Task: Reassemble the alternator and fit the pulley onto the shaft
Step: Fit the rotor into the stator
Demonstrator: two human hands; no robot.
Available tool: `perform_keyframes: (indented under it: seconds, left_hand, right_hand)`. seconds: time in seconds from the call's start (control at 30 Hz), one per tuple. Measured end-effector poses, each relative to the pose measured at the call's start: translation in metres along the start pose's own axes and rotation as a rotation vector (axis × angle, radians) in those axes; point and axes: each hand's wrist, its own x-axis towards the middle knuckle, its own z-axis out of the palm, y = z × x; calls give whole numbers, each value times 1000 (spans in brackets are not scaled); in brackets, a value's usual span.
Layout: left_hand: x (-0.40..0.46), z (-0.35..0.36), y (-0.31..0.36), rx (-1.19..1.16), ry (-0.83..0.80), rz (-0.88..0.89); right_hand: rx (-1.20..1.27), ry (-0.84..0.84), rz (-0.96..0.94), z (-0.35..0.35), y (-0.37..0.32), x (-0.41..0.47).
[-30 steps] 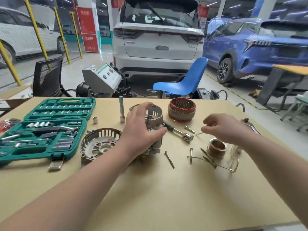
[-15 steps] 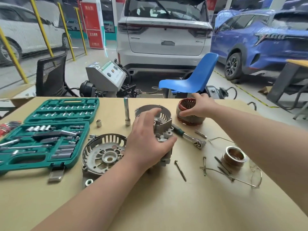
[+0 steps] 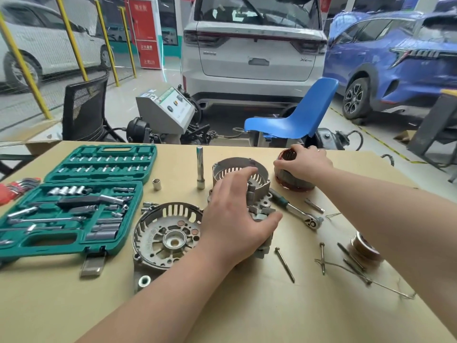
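**Two hands on alternator parts**

Behind the tan desk (image 3: 247,305) stand three cars, one white at far left, one white in the middle, one blue at right, plus one blue chair (image 3: 294,120) and one black chair (image 3: 84,110). On the desk's left lies one open green socket case (image 3: 74,201). The left hand (image 3: 237,219) curls over the alternator body (image 3: 257,209) in the middle, gripping it. The right hand (image 3: 304,164) curls round the copper stator ring (image 3: 291,181) at the far right, holding it. One round end cover (image 3: 168,233) lies just left of the body. One ratchet (image 3: 294,209) lies to its right. The pulley (image 3: 366,246) sits near the right edge, partly hidden by the arm, beside loose long bolts (image 3: 284,263).
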Motion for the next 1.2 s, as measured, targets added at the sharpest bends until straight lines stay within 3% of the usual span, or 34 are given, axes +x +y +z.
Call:
perform_keyframes:
  seconds: [0.2,0.3,0.43,0.6,0.73,0.87,1.1,1.2]
  left_hand:
    - [1,0,-1,4,0,8]
    - [2,1,-1,5,17,15]
    - [3,0,-1,-4,0,10]
    - [4,-21,-5,-156,-89,24]
    - [11,-63,-23,-41,51,8]
    - [-3,-105,-56,116,115,-114]
    - [-68,-120,-72,221,48,-298]
    - [-75,-116,-57,255,24,-222]
  right_hand:
    - [147,37,-53,-9,4,-13]
    - [460,63,-73,-26,5,-30]
    - [1051,80,-50,-57,-2,-67]
    - [1837,-236,-59,-68,2,-128]
    - [2260,-559,-154,-54,20,-175]
    - [2422,-710,-226,-36,25,-201]
    - [2474,-762,-70,-27,26,-210]
    - [2462,-732,-5,-22,25,-207]
